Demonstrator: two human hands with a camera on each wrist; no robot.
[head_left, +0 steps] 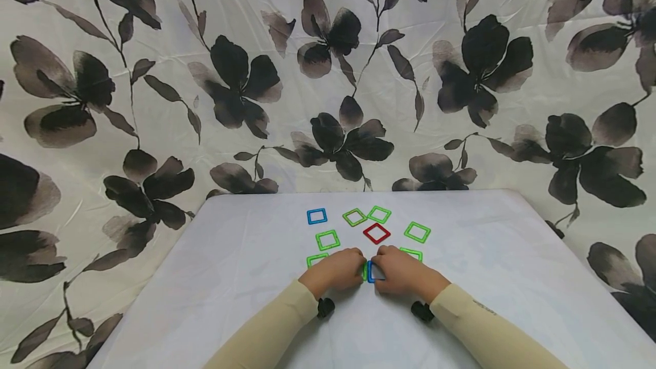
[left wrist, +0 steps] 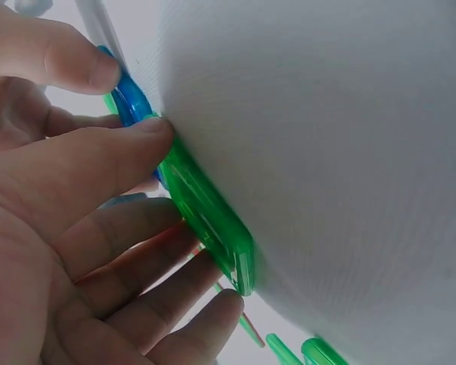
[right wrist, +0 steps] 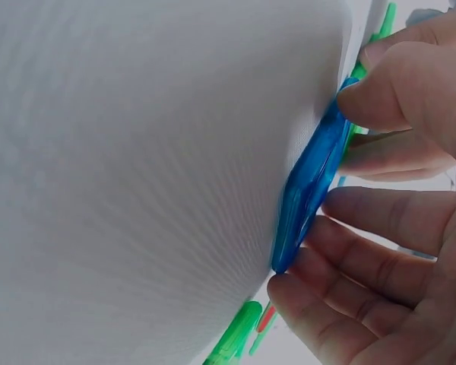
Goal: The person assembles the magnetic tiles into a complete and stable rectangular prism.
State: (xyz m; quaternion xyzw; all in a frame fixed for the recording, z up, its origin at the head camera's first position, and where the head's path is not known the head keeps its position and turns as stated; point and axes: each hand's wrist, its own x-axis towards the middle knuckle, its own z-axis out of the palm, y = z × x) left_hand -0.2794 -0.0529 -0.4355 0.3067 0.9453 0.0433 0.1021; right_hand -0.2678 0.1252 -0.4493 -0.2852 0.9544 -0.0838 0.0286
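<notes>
Low in the middle of the head view, the left hand and right hand meet over two square frames. The left hand pinches a green frame between thumb and fingers, its thumb near one corner. A blue frame is pinched by the right hand, thumb on one end and fingertips along its side. Side by side, the blue frame and green frame are close together; whether they touch is partly hidden by the fingers.
Beyond the hands on the white table lie a red frame, a blue frame and several green frames, among them one at the right and one at the left. A floral cloth hangs behind.
</notes>
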